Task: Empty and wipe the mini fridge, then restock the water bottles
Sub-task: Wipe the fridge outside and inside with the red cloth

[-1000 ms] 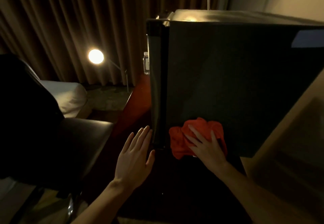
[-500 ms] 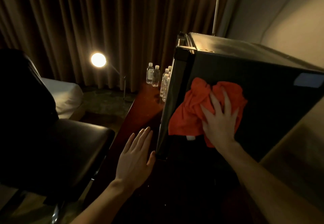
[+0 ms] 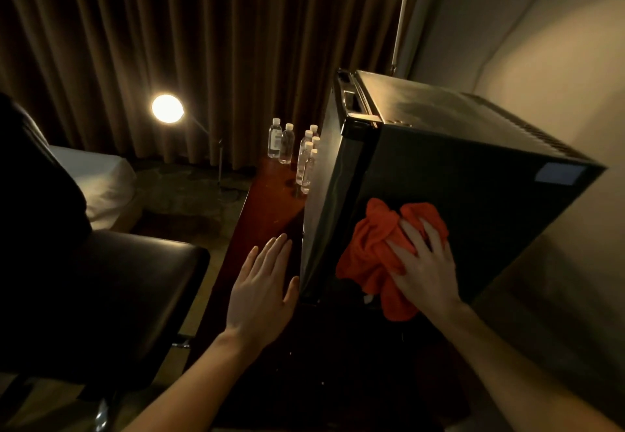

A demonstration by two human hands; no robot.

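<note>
A black mini fridge [image 3: 473,174] stands on a reddish wooden table [image 3: 270,201] with its door shut and its side wall facing me. My right hand [image 3: 424,262] presses a crumpled orange cloth [image 3: 368,252] flat against the lower part of that side wall, fingers spread. My left hand [image 3: 262,286] is open, fingers straight, palm down beside the fridge's front corner, thumb near the door edge. Several clear water bottles [image 3: 306,157] with white caps stand on the table beyond the fridge door.
A dark leather chair [image 3: 111,282] stands close on the left of the table. Brown curtains hang behind. A round lamp [image 3: 167,108] glows at the left and a floor lamp pole [image 3: 400,22] rises behind the fridge. A beige wall is on the right.
My right hand swept the cloth up the fridge's side, then back down towards its lower edge. My view has tilted up, so the fridge top and the bottles show. My left hand stayed put.
</note>
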